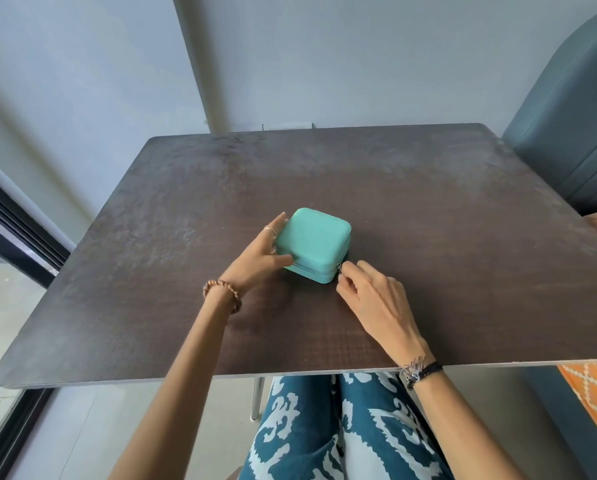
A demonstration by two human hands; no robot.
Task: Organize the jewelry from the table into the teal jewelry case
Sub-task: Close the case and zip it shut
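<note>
Head view: left hand [260,252] braces the closed teal case [312,244] with straight fingers; right hand [370,292] pinches its zipper pull [338,268]. A hard tug could slide the case.

teal jewelry case [312,244] closed, contents hidden, zipper pull [339,268] too small to make out

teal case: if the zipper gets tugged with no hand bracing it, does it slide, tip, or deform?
Probably slides: the teal case looks small and light on a smooth table, and the left hand braces it while the right hand pinches the zipper pull. Unlikely to tip: it sits low and squat. Walls look stiff, lid closed.
</note>
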